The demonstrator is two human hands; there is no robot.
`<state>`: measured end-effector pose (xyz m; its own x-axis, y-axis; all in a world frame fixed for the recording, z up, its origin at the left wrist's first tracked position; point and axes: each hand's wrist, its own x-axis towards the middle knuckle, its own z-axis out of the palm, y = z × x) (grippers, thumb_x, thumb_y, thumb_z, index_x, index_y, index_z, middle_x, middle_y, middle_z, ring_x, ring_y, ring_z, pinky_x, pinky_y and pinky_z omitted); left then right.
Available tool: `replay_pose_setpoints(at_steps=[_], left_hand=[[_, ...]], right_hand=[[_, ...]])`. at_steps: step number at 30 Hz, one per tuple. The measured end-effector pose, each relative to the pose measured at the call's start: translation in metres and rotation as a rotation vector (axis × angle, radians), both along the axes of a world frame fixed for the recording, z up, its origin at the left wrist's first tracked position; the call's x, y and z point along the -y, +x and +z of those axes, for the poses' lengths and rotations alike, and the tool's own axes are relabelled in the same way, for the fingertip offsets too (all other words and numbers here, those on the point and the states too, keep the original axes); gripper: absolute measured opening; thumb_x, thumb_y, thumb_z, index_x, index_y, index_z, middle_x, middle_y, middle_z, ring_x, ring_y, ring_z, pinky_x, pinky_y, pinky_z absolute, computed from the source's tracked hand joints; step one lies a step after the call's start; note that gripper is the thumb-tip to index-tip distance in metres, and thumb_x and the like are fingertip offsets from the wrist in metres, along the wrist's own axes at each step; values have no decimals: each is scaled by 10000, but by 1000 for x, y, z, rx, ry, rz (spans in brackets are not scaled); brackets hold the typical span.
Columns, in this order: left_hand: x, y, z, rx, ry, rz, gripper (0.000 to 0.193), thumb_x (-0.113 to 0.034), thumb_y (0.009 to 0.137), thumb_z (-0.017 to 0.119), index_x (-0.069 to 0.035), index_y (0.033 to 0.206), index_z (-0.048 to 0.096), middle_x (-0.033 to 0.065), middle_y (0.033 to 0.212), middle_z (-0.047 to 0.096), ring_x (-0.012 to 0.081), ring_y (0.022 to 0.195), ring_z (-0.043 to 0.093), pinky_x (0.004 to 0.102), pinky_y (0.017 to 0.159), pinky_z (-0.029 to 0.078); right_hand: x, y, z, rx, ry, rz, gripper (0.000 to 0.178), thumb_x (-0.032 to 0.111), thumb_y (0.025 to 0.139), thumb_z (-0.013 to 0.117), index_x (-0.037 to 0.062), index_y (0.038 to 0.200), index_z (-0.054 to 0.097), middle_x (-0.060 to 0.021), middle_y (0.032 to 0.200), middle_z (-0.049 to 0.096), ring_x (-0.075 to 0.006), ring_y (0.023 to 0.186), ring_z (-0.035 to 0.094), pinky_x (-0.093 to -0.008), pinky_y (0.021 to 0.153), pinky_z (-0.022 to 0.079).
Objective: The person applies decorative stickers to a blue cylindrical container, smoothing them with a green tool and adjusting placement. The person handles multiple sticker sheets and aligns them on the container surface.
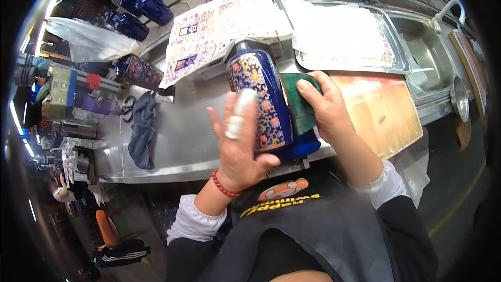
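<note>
A dark blue, square-shouldered bottle [267, 107] with a floral panel on its face leans at a slant at the near middle of the metal table. My left hand [235, 143], with white wrapping on its fingers, is over the bottle's left side. Its fingers are spread and slightly blurred; whether they touch the surface, I cannot tell. In my right hand [329, 107] is a flat dark green pad [299, 105], pinched between thumb and fingers close along the bottle's right side. Blue cloth-like material [302, 146] shows under the bottle's lower right.
Patterned floral sheets [222, 18] lie on a tray behind the bottle. To the right are a metal tray [355, 68] with white sheets, a wooden board [389, 117] and a sink [430, 47]. A grey cloth [142, 133], scissors [127, 108] and another patterned bottle [138, 71] are left.
</note>
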<state>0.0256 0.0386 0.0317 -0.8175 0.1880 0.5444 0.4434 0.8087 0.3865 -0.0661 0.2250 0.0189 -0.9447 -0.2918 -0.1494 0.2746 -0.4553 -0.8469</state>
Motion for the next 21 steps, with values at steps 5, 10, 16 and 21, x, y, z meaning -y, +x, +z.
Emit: replay_pose_setpoints(at_steps=[5,10,16,21], left_hand=[[4,-18,12,74,-297,48,1099,-839,849,411,24,1529,362,209,1512,448,419,1494,245,624,1192,-57],[-1,-25,22,109,-417,-118,968,-821,867,411,-60,1458,507,147,1406,583,389,1471,318,610,1198,-92],[4,0,-1,-3,-101,12,1136,-590,765,775,53,1544,256,310,1523,367,479,1484,218,611,1206,7],[3,7,-26,117,-57,165,1155,-397,703,866,104,1530,236,327,1520,339,482,1468,250,598,1204,8]], right_hand=[[-4,-9,11,-133,-1,-38,151,95,983,629,14,1104,592,-38,990,673,-57,864,610,-213,754,520],[-5,-24,22,-186,71,-42,134,96,976,635,14,1077,603,-29,958,671,-53,823,610,-202,717,519],[27,-35,46,-414,399,53,158,135,966,650,22,1070,614,-35,873,676,-94,798,638,-249,699,532],[56,-47,40,-708,748,-73,238,178,894,695,-2,1033,623,-139,854,676,-199,755,649,-346,718,528]])
